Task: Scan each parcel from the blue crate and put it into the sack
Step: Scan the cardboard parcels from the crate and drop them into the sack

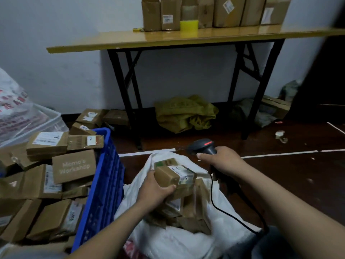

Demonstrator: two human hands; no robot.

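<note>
Left hand [155,187] grips a small cardboard parcel [173,174] from its near side, thumb along the lower edge, fingers wrapped behind it. The parcel is held over the open mouth of the white sack [179,238], label face turned up and to the right. Right hand [222,161] is closed around the handle of a black barcode scanner [202,147]; a red light shows at the scanner head, which sits above and just beyond the parcel. The scanner's black cord [224,215] trails down across the sack toward the person. Several brown parcels already lie inside the sack, beneath the held one. The blue crate [104,184] stands just left of the sack, touching it, heaped with cardboard parcels; one reads "Momo's Workshop" [74,166]. Label print on the held parcel is too blurred to read. Behind, a folding table [186,39] carries upright cartons.
</note>
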